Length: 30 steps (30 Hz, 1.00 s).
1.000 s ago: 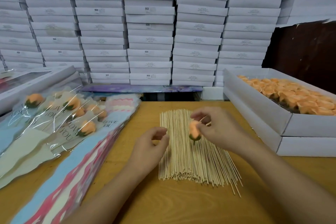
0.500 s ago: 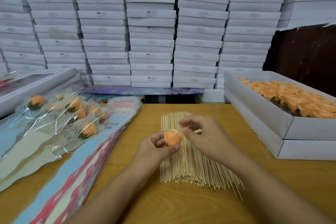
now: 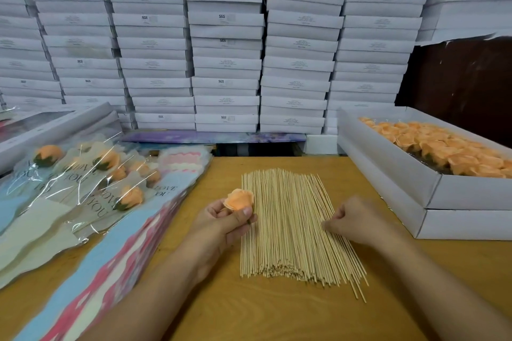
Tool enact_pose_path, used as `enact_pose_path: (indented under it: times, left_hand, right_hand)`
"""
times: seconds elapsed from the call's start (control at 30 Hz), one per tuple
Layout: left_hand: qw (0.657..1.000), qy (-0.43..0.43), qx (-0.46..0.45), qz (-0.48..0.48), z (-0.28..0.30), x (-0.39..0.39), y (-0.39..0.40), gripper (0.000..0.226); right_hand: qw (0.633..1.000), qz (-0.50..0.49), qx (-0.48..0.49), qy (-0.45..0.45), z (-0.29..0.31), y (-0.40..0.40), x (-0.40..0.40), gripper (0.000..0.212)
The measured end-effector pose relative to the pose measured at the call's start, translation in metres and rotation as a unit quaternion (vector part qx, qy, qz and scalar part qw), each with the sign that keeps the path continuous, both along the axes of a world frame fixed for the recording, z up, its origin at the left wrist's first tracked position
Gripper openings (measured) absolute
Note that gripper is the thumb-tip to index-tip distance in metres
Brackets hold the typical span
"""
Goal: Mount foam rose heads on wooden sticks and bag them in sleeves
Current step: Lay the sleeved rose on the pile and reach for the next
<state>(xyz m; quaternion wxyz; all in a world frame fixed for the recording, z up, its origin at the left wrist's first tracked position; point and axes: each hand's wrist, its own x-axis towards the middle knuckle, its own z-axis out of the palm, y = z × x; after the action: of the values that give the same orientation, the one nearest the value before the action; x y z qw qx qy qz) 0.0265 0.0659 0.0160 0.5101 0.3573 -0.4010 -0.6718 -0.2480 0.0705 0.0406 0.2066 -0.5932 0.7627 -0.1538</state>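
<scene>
My left hand (image 3: pixel 220 225) holds an orange foam rose head (image 3: pixel 238 199) between thumb and fingers, petals up, just left of the pile of wooden sticks (image 3: pixel 288 230) lying flat on the table. At the pile's right side my right hand (image 3: pixel 353 220) has its fingertips bunched on the sticks, pinching one. Which stick it has is too fine to tell.
A white box (image 3: pixel 388 166) full of orange rose heads (image 3: pixel 448 151) stands at the right. Finished roses in clear sleeves (image 3: pixel 83 174) lie at the left on a stack of blue and pink sleeves (image 3: pixel 119 263). White boxes (image 3: pixel 224 36) wall the back.
The rose head passed from my right hand to my left. My right hand then moved right and down onto the sticks.
</scene>
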Motion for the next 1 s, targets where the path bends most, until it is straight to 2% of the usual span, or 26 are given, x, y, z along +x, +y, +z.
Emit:
enact_pose_path:
  times: [0.1, 0.27, 0.47, 0.7, 1.0]
  left_hand:
    - [1.0, -0.004, -0.003, -0.002, -0.001, 0.0, 0.0, 0.055]
    - [1.0, -0.003, 0.0, -0.008, -0.002, 0.001, 0.002, 0.055]
    - [1.0, -0.008, 0.003, -0.01, -0.002, 0.001, 0.002, 0.058]
    - [1.0, -0.009, 0.0, -0.01, -0.001, 0.003, 0.002, 0.063]
    - [1.0, -0.016, 0.005, -0.006, -0.001, 0.001, 0.003, 0.063]
  right_hand:
    - [1.0, -0.009, 0.001, 0.03, -0.002, -0.001, 0.004, 0.025]
    - [0.999, -0.01, -0.012, 0.031, -0.007, -0.002, 0.008, 0.03]
    - [0.997, 0.004, -0.057, 0.047, -0.014, -0.004, 0.012, 0.018]
    - [0.996, -0.011, -0.061, 0.062, -0.019, -0.007, 0.012, 0.044]
    - [0.999, -0.028, -0.027, 0.038, -0.016, -0.01, 0.008, 0.036]
